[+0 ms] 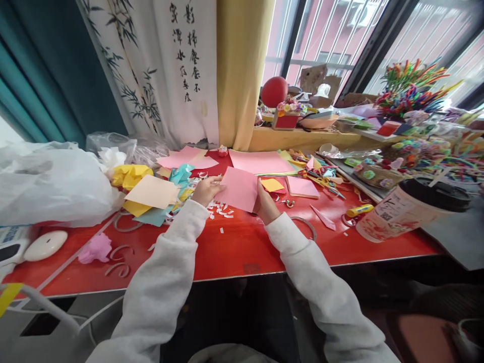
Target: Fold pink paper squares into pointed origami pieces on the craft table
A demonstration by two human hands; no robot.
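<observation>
A square sheet of pink paper (239,189) is held up above the red table (234,252), tilted a little. My left hand (207,190) pinches its left edge, and my right hand (266,202) grips the right edge with the fingers partly hidden behind the sheet. Just past my right hand lie a small orange-yellow paper square (273,185) and a stack of pink squares (303,187). White paper scraps (221,209) are scattered on the table below the sheet. Larger pink sheets (260,162) lie farther back.
A lidded paper cup (397,209) and a yellow glue stick (359,210) stand and lie at the right. Scissors (325,184) rest behind them. Cream paper (153,191), crumpled pink paper (95,248) and a white plastic bag (53,181) occupy the left. Craft pieces crowd the windowsill.
</observation>
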